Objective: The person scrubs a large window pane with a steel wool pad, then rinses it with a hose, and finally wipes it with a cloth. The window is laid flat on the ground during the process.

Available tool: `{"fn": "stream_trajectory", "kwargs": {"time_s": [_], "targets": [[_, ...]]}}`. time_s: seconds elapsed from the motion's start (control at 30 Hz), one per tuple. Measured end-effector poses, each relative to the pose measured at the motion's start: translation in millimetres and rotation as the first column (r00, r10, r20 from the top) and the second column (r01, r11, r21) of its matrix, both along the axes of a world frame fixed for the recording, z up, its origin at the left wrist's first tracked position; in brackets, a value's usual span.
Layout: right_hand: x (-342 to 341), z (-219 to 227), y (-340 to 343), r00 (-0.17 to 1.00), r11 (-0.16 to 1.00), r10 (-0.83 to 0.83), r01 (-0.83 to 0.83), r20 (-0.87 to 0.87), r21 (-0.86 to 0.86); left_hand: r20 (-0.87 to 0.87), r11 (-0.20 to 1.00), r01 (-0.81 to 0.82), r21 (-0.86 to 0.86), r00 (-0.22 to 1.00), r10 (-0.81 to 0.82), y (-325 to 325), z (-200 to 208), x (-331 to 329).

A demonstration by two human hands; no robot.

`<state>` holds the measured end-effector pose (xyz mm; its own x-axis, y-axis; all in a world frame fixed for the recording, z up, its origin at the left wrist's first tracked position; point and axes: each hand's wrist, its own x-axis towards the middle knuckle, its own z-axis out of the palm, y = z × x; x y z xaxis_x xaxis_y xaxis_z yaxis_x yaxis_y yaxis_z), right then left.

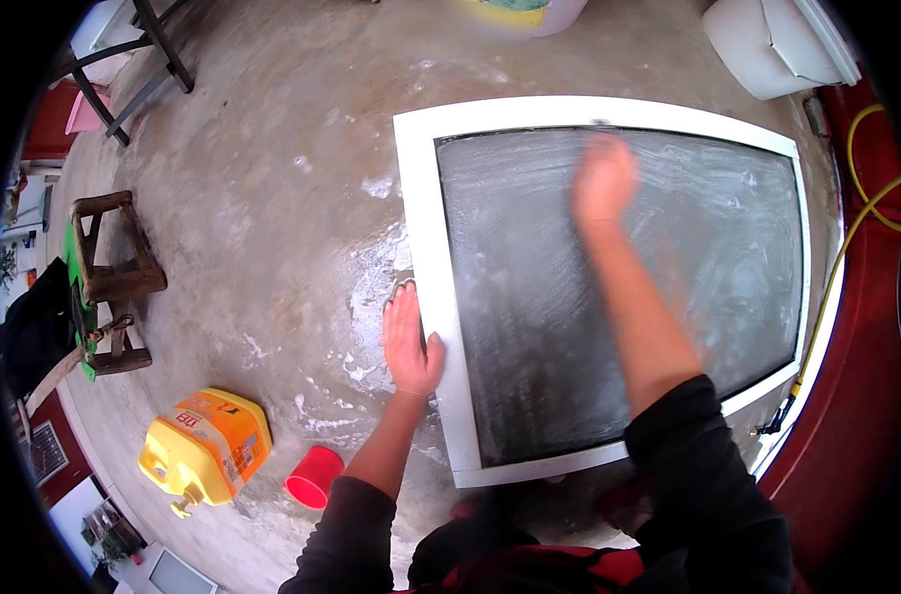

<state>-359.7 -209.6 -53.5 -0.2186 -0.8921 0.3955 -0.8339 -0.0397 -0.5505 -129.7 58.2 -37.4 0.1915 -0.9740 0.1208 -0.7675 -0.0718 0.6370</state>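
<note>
A large window panel with a white frame [426,218] and a dark grey pane [529,327] lies in front of me, slightly tilted in view. Whitish, soapy smears streak the pane. My left hand [411,342] rests against the frame's outer left edge, fingers stretched out and holding nothing. Over the upper middle of the pane is my right hand [606,183], blurred by motion. Its fingers are smeared, so whether it holds anything cannot be made out. White suds [371,297] spot the wet concrete floor beside the left hand.
Left of my left arm stand a yellow jug [208,445] with a pump and a red cup [315,477]. A wooden stool [114,247] is farther left. A white bucket [782,45] stands far right; a yellow hose [834,267] runs along the right side.
</note>
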Motion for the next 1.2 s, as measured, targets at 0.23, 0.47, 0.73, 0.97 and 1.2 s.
{"fn": "stream_trajectory", "kwargs": {"time_s": [0.23, 0.47, 0.73, 0.97, 1.2], "targets": [[100, 10, 90, 0.824, 0.823, 0.566, -0.563, -0.031, 0.07, -0.03, 1.0, 0.021, 0.02, 0.999, -0.021, -5, 0, -7], [55, 17, 247, 0.752, 0.744, 0.658, -0.641, -0.041, 0.189, 0.005, 0.999, 0.012, -0.034, 1.0, -0.011, 3, -9, 2], [78, 13, 210, 0.806, 0.805, 0.584, -0.559, -0.096, 0.199, -0.023, 0.999, 0.011, -0.047, 1.0, -0.012, -2, -11, -4], [3, 19, 329, 0.552, 0.533, 0.833, -0.818, 0.033, 0.217, -0.019, 0.994, 0.008, -0.113, 1.0, -0.01, 3, -13, 0], [69, 24, 223, 0.82, 0.833, 0.549, -0.522, -0.161, 0.182, 0.003, 0.994, 0.02, -0.112, 1.0, -0.02, -2, -16, -9]]}}
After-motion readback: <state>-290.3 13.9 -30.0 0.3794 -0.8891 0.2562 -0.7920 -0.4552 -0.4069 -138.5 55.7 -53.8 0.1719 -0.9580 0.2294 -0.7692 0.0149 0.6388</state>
